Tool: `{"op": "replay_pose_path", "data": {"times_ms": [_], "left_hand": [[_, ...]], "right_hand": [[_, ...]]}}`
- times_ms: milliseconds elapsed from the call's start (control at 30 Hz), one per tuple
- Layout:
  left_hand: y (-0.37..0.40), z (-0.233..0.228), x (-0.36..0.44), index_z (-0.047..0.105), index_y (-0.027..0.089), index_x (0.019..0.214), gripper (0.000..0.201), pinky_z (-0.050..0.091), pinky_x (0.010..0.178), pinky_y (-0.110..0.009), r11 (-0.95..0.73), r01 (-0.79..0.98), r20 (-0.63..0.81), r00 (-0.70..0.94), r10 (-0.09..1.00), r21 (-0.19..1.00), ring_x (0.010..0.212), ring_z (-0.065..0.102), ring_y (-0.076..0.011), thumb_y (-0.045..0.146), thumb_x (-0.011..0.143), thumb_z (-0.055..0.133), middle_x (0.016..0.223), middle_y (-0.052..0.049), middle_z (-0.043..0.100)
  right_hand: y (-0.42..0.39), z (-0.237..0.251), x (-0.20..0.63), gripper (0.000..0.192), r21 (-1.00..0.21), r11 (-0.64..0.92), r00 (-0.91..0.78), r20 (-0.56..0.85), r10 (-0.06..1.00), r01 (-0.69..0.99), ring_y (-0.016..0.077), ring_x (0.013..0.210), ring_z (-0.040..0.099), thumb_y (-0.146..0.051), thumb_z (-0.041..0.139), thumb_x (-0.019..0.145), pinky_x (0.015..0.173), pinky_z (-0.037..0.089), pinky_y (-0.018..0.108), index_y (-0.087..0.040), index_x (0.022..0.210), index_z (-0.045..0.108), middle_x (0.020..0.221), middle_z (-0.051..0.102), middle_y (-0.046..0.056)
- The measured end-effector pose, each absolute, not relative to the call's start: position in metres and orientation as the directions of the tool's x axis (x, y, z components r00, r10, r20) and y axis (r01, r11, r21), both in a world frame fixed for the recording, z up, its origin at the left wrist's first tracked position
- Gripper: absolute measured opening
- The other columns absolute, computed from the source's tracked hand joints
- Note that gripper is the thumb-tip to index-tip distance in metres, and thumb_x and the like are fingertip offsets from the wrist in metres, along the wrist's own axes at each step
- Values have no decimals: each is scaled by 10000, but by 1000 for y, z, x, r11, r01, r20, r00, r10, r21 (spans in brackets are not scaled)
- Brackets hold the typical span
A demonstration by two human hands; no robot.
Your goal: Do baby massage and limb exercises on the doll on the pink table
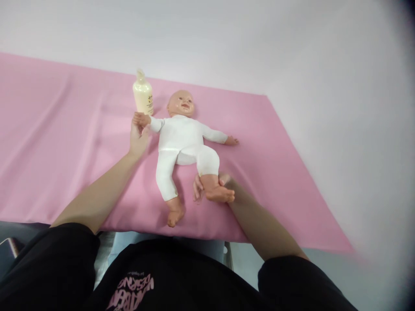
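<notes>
A baby doll (181, 134) in a white suit lies face up on a pink cloth, its head away from me. My left hand (138, 140) is closed around the doll's hand on the left side, near the foot of a lotion pump bottle (142, 94). Under the doll's raised leg on the right, my right hand (198, 188) wraps the ankle from behind; the leg hides most of my palm. The doll's other leg rests on the cloth, and its other arm stretches out to the right.
The pink cloth (48, 142) covers the tabletop and hangs slightly over the front edge near my body. A plain white wall (227, 39) rises behind. Part of a dark, phone-like object (8, 257) shows at the lower left, below table level.
</notes>
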State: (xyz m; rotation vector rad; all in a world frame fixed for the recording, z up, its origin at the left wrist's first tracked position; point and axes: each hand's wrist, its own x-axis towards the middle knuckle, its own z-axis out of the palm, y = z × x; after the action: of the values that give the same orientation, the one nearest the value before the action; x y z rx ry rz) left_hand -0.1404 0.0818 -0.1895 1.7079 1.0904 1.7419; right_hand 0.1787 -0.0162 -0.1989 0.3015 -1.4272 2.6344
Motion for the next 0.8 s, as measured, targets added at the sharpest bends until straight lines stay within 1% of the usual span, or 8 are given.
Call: {"op": "replay_pose_path", "data": {"times_ms": [67, 100, 200, 300, 400, 533, 667, 800], "left_hand": [[69, -185, -133, 515, 246, 1400, 657, 424, 1210, -504, -617, 321, 658, -28, 752, 719, 1378, 565, -290, 722, 947, 539, 1417, -150, 595], [63, -181, -129, 547, 230, 1382, 631, 434, 1200, -515, -631, 376, 666, 50, 745, 678, 1352, 582, -295, 696, 957, 543, 1386, -154, 620], [52, -172, -123, 640, 218, 1313, 538, 437, 1194, -541, -705, 449, 638, 319, 700, 549, 1341, 587, -309, 625, 971, 559, 1355, -153, 654], [54, -170, -122, 680, 228, 1289, 459, 421, 1206, -555, -756, 442, 606, 454, 653, 483, 1381, 560, -310, 551, 981, 567, 1363, -148, 658], [58, -172, -123, 676, 236, 1309, 426, 421, 1204, -557, -771, 432, 617, 465, 635, 468, 1385, 557, -304, 496, 986, 577, 1369, -150, 655], [54, -172, -123, 666, 224, 1309, 452, 443, 1183, -534, -759, 425, 643, 410, 647, 493, 1346, 585, -302, 528, 986, 577, 1353, -154, 662], [55, -173, -123, 610, 201, 1329, 578, 462, 1160, -508, -653, 425, 654, 168, 738, 627, 1278, 617, -297, 642, 956, 589, 1315, -150, 664], [76, -184, -134, 495, 244, 1410, 731, 441, 1189, -475, -569, 299, 620, -110, 777, 766, 1369, 567, -293, 787, 919, 512, 1391, -146, 596]], "right_hand": [[-12, -204, 179, 604, -750, -589, -951, 281, 130, -302, 265, 975, 727, -691, 825, 667, 933, 603, 511, -179, 926, 635, 961, 725, 90], [-11, -203, 179, 598, -720, -604, -940, 262, 220, -342, 250, 945, 722, -707, 799, 685, 927, 605, 506, -182, 907, 618, 939, 714, 77], [-11, -190, 179, 513, -648, -629, -857, 72, 510, -429, 223, 929, 711, -656, 695, 810, 876, 626, 428, -170, 943, 600, 959, 693, 70], [-15, -176, 178, 429, -638, -624, -755, -101, 649, -451, 196, 907, 705, -575, 573, 921, 819, 630, 361, -150, 965, 601, 966, 688, 73], [-17, -173, 176, 413, -643, -623, -738, -132, 662, -445, 190, 880, 707, -560, 529, 958, 802, 630, 359, -154, 969, 603, 959, 693, 72], [-17, -175, 175, 429, -653, -608, -784, -35, 620, -452, 200, 933, 719, -576, 638, 897, 862, 619, 357, -156, 983, 626, 984, 701, 66], [-23, -176, 176, 520, -702, -572, -842, 76, 534, -425, 226, 980, 713, -618, 712, 819, 926, 594, 387, -133, 1001, 663, 1011, 706, 88], [-31, -173, 176, 569, -797, -531, -935, 113, 337, -287, 248, 986, 717, -621, 774, 753, 948, 564, 412, -123, 1019, 697, 1039, 728, 118]]}}
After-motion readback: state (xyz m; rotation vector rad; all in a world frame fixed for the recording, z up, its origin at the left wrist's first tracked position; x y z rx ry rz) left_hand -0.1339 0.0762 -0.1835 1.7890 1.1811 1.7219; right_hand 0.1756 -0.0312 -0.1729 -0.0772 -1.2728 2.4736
